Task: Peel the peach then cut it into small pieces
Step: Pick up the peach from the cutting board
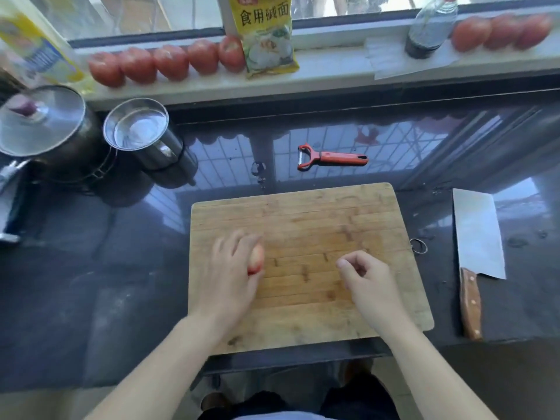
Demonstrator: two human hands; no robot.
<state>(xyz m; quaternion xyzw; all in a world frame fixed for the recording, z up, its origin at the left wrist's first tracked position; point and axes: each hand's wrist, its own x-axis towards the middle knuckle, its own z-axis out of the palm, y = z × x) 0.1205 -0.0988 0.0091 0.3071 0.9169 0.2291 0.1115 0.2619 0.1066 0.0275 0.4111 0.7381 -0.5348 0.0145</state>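
The yellow packet [266, 34] on the windowsill bore the dark printed characters 食用碱面 across its upper face. A small red label above those characters was too blurred to read. Print on the yellow package [39, 53] at far left was illegible.

Head cam, steep down (close) over board [303, 253]
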